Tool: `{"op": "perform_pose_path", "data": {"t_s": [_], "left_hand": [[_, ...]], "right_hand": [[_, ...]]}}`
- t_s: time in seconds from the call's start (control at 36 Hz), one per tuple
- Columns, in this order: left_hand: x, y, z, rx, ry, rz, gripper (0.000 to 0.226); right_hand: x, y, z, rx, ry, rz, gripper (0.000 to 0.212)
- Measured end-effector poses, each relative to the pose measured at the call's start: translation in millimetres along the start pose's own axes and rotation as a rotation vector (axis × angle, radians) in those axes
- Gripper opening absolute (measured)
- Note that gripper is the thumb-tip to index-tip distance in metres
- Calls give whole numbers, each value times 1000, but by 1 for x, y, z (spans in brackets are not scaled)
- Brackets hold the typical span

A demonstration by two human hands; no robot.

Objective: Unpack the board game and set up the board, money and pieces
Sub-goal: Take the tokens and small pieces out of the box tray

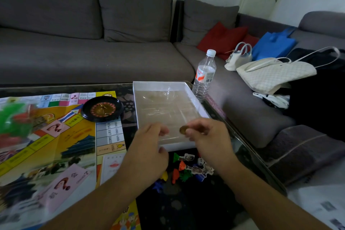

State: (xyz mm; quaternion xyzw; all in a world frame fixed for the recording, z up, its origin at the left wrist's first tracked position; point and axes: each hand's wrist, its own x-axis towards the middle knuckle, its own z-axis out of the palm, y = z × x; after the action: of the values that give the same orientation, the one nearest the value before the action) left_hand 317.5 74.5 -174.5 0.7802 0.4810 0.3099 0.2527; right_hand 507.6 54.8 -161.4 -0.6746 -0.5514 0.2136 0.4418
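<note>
The colourful game board (56, 145) lies unfolded on the left of the dark table. A black roulette wheel (102, 108) sits on its far right corner. The white game box (194, 102) with a clear plastic insert stands to the board's right. My right hand (207, 134) pinches a small gold coin (183, 129) over the box's near edge. My left hand (151, 144) hovers beside it with fingers loosely curled, holding nothing that I can see. Small coloured playing pieces and a white die (188, 168) lie scattered on the table under my hands. A pink card (63, 183) rests on the board.
A clear water bottle (204, 74) stands at the table's far right corner. A grey sofa (93, 52) wraps around the table, with white handbags (272, 74), a blue bag (272, 45) and red cushions (222, 39) on its right part. A green blurred object (13, 117) lies at the left.
</note>
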Motion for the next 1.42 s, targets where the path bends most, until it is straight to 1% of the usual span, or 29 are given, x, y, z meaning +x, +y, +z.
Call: {"op": "perform_pose_path", "data": {"t_s": [0.06, 0.11, 0.14, 0.17, 0.25, 0.31, 0.39, 0.53, 0.61, 0.69, 0.78, 0.83, 0.89, 0.94, 1.0, 1.08, 1.11, 1.19, 1.33, 1.42], "left_hand": [[3, -3, -3, 76, -13, 26, 52], [6, -7, -3, 190, -74, 54, 59], [8, -10, -2, 266, -110, 74, 57], [9, -13, 0, 347, -139, 96, 51], [11, -20, 3, 514, -195, 138, 33], [13, -20, 3, 550, -200, 142, 30], [16, -18, 3, 537, -180, 130, 25], [18, -14, 2, 495, -171, 47, 11], [17, -7, -1, 455, -133, 53, 20], [24, -9, -5, 341, -73, 54, 26], [46, -22, -7, 292, -71, 55, 39], [69, -35, -7, 354, -99, 35, 52], [91, -49, -8, 387, -147, -40, 64], [105, -58, -8, 458, -224, -87, 69], [110, -58, -10, 581, -285, -91, 64], [112, -51, -13, 657, -233, -73, 47], [115, -50, -13, 677, -211, -53, 45], [125, -60, -13, 727, -184, -26, 47], [135, -67, -7, 692, -240, -94, 61], [135, -67, -6, 692, -220, -92, 60]], "right_hand": [[3, 1, -7, -11, 117, -18, 22], [5, 0, -15, -104, 162, -32, 25], [7, 0, -18, -181, 142, -32, 25], [9, 4, -20, -281, 96, -17, 25], [9, 17, -17, -561, -70, 64, 21], [7, 26, -15, -617, -104, 68, 17], [6, 29, -16, -550, -93, 66, 20], [2, 28, -20, -392, -81, 63, 23], [1, 27, -22, -342, -93, 74, 23], [2, 27, -22, -336, -92, 73, 22], [1, 30, -21, -324, -88, 81, 21], [2, 32, -20, -326, -70, 62, 22], [3, 33, -19, -325, -62, 49, 24], [5, 35, -19, -320, -67, 48, 24], [8, 38, -19, -312, -64, 43, 24], [10, 43, -17, -296, -33, 23, 23], [11, 44, -16, -289, -19, 12, 23], [14, 46, -13, -275, 8, -12, 23], [18, 48, -14, -189, 100, -59, 22], [16, 44, -22, -157, 170, -93, 21]]}}
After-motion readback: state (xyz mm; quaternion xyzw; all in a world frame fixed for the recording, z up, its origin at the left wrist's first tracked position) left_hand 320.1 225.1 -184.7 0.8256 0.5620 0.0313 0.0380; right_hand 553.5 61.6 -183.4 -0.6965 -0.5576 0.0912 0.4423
